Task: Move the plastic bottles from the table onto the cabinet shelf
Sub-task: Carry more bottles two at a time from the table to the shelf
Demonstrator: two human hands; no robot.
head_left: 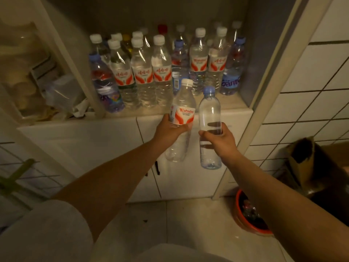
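Note:
My left hand [171,130] grips a clear bottle with a white cap and a red and white label [182,103] around its middle. My right hand [220,138] grips a clear unlabelled bottle with a blue cap [209,110] around its middle. Both bottles are upright and held just in front of the cabinet shelf [232,104]. Several bottles [143,72] with white, blue and red caps stand packed on that shelf. A bare strip of shelf shows at the front right, behind the two held bottles.
White cabinet doors [185,178] with dark handles sit under the shelf. An open glass door [24,72] stands at the left. A tiled wall [311,91] is at the right, with a brown paper bag [306,163] and a red basin [249,216] on the floor.

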